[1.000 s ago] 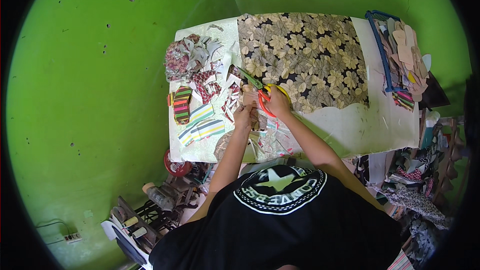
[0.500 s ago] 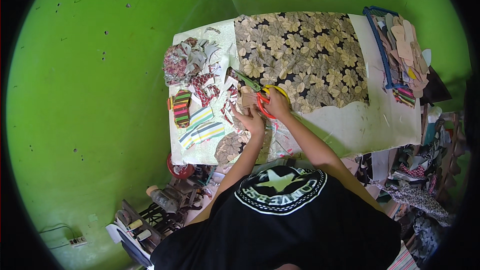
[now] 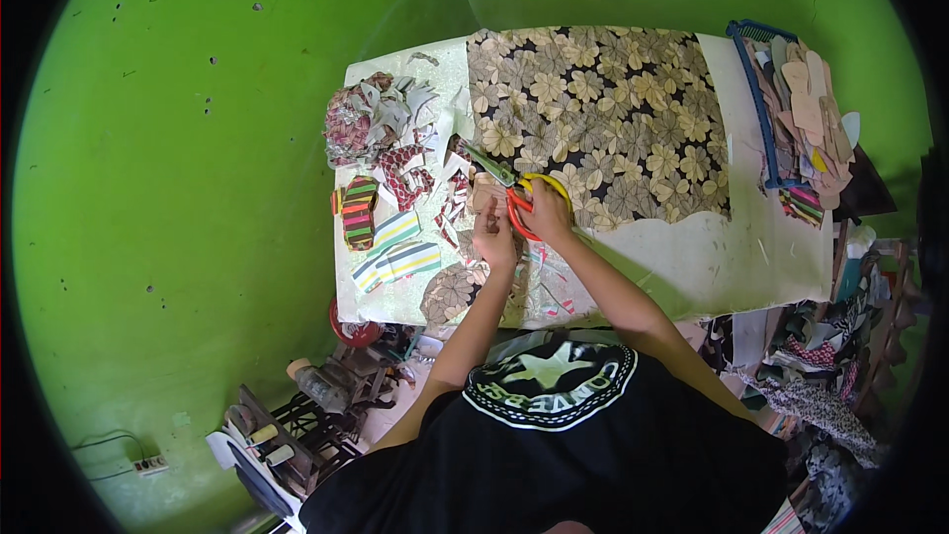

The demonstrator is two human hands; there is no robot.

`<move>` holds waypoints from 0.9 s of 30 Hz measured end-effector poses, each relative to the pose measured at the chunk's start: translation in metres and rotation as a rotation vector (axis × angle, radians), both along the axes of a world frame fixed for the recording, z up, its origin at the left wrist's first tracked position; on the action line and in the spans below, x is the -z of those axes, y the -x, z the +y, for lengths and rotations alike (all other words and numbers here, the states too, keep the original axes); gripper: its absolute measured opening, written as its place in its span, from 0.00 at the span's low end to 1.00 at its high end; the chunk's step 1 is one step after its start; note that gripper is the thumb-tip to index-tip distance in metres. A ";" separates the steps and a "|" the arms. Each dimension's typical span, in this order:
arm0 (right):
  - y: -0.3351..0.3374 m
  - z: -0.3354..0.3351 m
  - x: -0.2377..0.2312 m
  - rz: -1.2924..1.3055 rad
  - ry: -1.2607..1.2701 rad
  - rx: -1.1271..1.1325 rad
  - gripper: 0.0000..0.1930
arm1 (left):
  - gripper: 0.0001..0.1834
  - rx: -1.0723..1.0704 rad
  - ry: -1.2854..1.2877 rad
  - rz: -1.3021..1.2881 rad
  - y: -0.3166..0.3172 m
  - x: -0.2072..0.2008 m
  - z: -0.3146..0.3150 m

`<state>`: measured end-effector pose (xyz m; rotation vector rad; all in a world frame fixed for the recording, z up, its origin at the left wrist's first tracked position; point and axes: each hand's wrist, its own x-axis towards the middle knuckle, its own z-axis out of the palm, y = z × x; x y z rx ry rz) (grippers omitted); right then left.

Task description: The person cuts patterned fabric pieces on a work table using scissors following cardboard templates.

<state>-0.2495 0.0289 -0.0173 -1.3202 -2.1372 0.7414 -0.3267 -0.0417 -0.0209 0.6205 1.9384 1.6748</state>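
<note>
My right hand (image 3: 547, 213) grips scissors (image 3: 502, 174) by their red and yellow handles, blades pointing up and left. Just left of it, my left hand (image 3: 495, 240) is closed with its fingers at the lower part of a tan flat piece (image 3: 485, 191), which lies close under the blades. Part of this piece is hidden by the fingers. Floral cloth (image 3: 603, 119) in black and beige spreads over the table to the right of the blades. A cut floral piece (image 3: 450, 294) lies below my left hand. Red-and-white patterned scraps (image 3: 405, 175) lie left of the scissors.
On the table (image 3: 692, 262), striped pieces (image 3: 400, 264) and a dark multicolour striped bundle (image 3: 359, 215) sit at the left. Behind them is a crumpled scrap heap (image 3: 358, 124). A blue basket (image 3: 756, 104) with flat tan shapes (image 3: 809, 104) stands at the far right.
My left hand has drawn its spread fingers in and closed them at the tan piece. The scissors stay in my right hand, nearly in the same place.
</note>
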 end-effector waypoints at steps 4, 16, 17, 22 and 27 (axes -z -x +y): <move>-0.003 0.002 0.000 0.059 0.127 -0.015 0.21 | 0.21 -0.020 0.078 0.124 -0.006 -0.019 0.003; -0.037 -0.075 -0.060 0.679 0.275 0.382 0.19 | 0.28 0.017 -0.024 0.082 0.000 0.003 -0.003; -0.042 -0.087 -0.051 0.669 0.264 0.395 0.19 | 0.29 0.012 -0.037 0.108 -0.001 0.001 -0.001; -0.042 -0.143 -0.034 0.869 1.317 0.588 0.27 | 0.33 0.050 -0.036 0.181 0.001 -0.002 0.001; -0.027 -0.169 -0.048 0.931 1.485 0.552 0.27 | 0.38 0.142 -0.043 0.118 0.003 -0.004 -0.005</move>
